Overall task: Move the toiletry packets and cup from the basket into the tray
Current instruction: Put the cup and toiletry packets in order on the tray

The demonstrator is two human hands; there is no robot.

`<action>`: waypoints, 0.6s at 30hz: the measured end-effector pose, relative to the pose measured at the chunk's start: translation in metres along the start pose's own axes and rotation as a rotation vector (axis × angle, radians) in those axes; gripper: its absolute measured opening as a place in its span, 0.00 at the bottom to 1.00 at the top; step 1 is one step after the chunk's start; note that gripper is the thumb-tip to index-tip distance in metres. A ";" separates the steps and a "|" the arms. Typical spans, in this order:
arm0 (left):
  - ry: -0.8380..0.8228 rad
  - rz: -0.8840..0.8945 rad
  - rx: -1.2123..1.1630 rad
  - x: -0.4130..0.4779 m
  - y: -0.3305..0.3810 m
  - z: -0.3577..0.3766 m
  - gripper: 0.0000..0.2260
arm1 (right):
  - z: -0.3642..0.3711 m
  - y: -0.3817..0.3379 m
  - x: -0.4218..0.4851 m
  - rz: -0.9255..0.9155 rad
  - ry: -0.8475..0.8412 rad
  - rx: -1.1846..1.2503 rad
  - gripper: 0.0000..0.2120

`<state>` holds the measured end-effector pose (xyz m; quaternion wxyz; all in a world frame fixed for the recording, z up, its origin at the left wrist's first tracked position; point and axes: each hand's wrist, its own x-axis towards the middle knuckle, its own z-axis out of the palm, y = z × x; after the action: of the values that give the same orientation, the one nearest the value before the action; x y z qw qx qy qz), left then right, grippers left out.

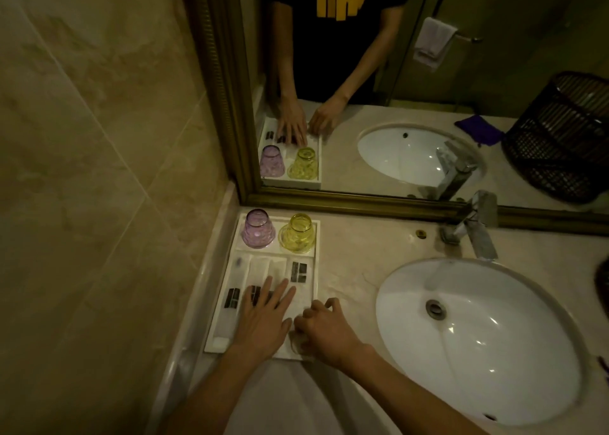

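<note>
A white compartment tray (pixel 217 342) lies on the counter in the left corner. At its far end a purple cup (pixel 258 228) and a yellow cup (pixel 297 233) stand upside down. Toiletry packets with dark labels lie in its slots, one at the right (pixel 299 272) and one at the left (pixel 231 297). My left hand (pixel 267 319) rests flat on the middle packets, fingers spread. My right hand (pixel 326 329) is curled at the tray's right front corner, pinching a clear-wrapped packet there. Only a dark sliver of the basket (pixel 603 286) shows at the right edge.
A white oval sink (pixel 478 335) fills the counter to the right of the tray, with a chrome faucet (pixel 478 230) behind it. A gold-framed mirror (pixel 362 204) runs along the back. The tiled wall (pixel 99 171) closes off the left side.
</note>
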<state>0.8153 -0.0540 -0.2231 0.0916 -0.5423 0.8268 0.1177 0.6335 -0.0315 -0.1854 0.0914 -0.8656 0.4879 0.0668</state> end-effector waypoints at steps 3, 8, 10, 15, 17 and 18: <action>-0.024 0.016 0.027 0.003 0.002 0.002 0.29 | 0.004 -0.003 -0.002 0.004 0.020 0.021 0.15; -0.037 0.020 0.048 0.003 0.001 0.004 0.28 | 0.013 -0.005 -0.004 -0.018 0.079 0.042 0.17; -0.030 0.006 0.028 0.003 0.001 0.004 0.28 | 0.008 -0.004 -0.004 -0.009 0.075 0.083 0.14; 0.062 -0.026 -0.041 -0.001 0.001 -0.004 0.28 | -0.021 0.027 0.028 0.266 0.287 0.362 0.15; 0.074 -0.061 -0.049 -0.007 0.000 -0.004 0.28 | -0.041 0.044 0.052 0.363 0.378 0.472 0.20; 0.071 -0.080 -0.051 -0.010 -0.001 -0.003 0.29 | -0.052 0.052 0.064 0.390 0.400 0.515 0.23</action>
<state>0.8201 -0.0467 -0.2174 0.0533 -0.5809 0.8040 0.1156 0.6234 -0.1228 -0.1524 0.1946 -0.7011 0.6523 -0.2123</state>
